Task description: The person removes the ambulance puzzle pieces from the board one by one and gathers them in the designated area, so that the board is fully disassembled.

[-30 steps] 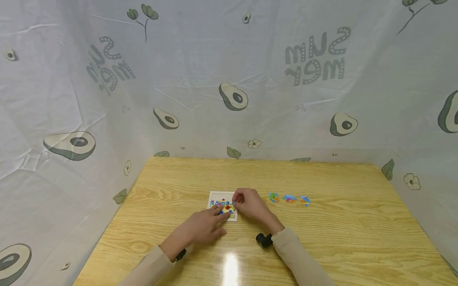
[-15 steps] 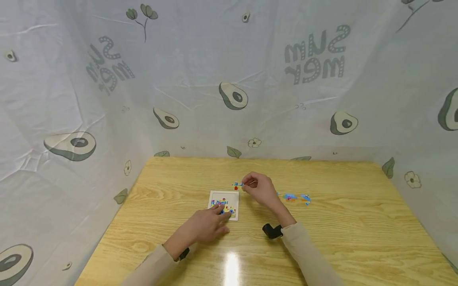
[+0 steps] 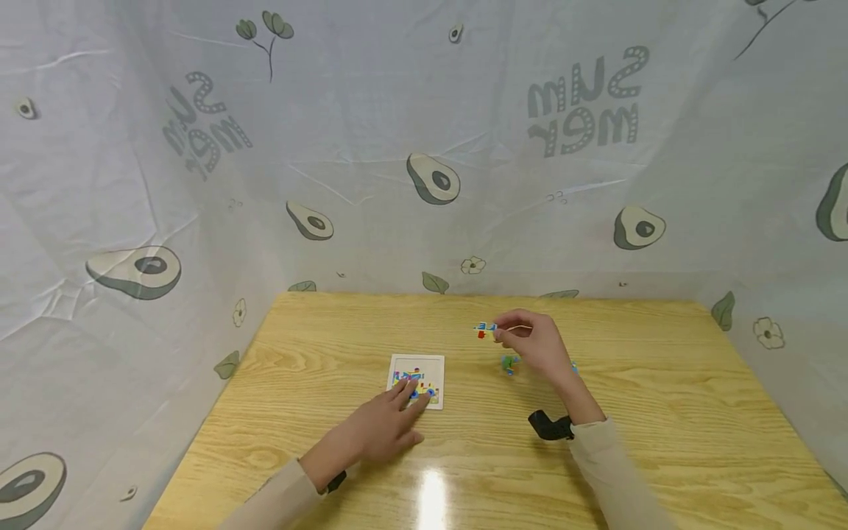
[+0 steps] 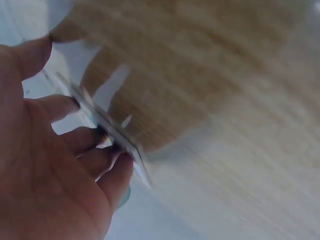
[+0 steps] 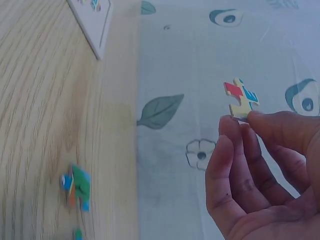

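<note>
My right hand (image 3: 538, 344) pinches a jigsaw piece (image 3: 486, 330) between thumb and fingers, raised above the table. In the right wrist view this jigsaw piece (image 5: 241, 98) shows red, blue and pale yellow parts. On the table sits a white-framed puzzle board (image 3: 437, 368), partly filled with colourful pieces along its lower and left side. My left hand (image 3: 384, 425) rests its fingertips on the board's lower part, covering some of the pieces. From the left wrist view, the board (image 4: 107, 125) appears edge-on under the fingers of that hand (image 4: 55, 160).
A loose green and blue jigsaw piece (image 3: 509, 364) lies right of the board. Another piece (image 3: 574, 366) shows partly behind my right wrist. A patterned white sheet (image 3: 371, 243) stands round the wooden table (image 3: 318, 331).
My right hand has lifted the jigsaw piece off the board's right side and carried it right and away, above the loose pieces. My left hand stays on the board.
</note>
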Demonstrator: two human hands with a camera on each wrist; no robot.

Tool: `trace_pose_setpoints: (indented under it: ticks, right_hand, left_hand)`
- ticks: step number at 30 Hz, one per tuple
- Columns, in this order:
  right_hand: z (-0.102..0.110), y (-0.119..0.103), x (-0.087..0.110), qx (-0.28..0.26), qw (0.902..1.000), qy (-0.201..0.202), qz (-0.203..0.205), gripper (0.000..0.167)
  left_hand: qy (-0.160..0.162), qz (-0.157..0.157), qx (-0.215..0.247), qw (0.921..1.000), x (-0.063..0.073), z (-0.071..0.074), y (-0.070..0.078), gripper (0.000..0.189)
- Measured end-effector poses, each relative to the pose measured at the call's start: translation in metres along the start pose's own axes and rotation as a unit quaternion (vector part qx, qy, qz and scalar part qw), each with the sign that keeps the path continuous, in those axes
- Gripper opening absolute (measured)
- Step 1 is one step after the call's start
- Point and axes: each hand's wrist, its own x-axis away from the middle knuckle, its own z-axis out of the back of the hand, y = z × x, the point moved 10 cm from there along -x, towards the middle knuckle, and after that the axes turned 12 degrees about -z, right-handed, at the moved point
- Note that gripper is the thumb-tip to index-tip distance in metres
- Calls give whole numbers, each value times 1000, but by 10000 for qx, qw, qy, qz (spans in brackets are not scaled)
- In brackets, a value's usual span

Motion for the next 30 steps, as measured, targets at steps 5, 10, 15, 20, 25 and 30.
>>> trace_pose_setpoints:
  ticks: [5, 10, 15, 20, 25, 30]
  right_hand:
    - [22, 10, 9, 184, 9998, 111, 6, 23]
    - [40, 26, 19, 260, 9994, 115, -176, 24]
    - [56, 45, 26, 259, 9989, 103, -379, 26]
    - [71, 61, 32, 353, 9976, 148, -570, 28]
    - [83, 74, 38, 342, 9965, 165, -748, 30]
    - [88, 91, 46, 395, 9941, 58, -1005, 33]
  left_hand:
    - [-12, 73, 18, 10000, 2, -4, 1, 68]
    - [-39, 168, 184, 9997, 3, -7, -1, 68]
    - [7, 160, 270, 9995, 2, -5, -1, 68]
    - [53, 121, 290, 9995, 1, -2, -1, 66]
    - [82, 114, 337, 9993, 1, -1, 0, 66]
    - [81, 161, 423, 9989, 2, 0, 0, 66]
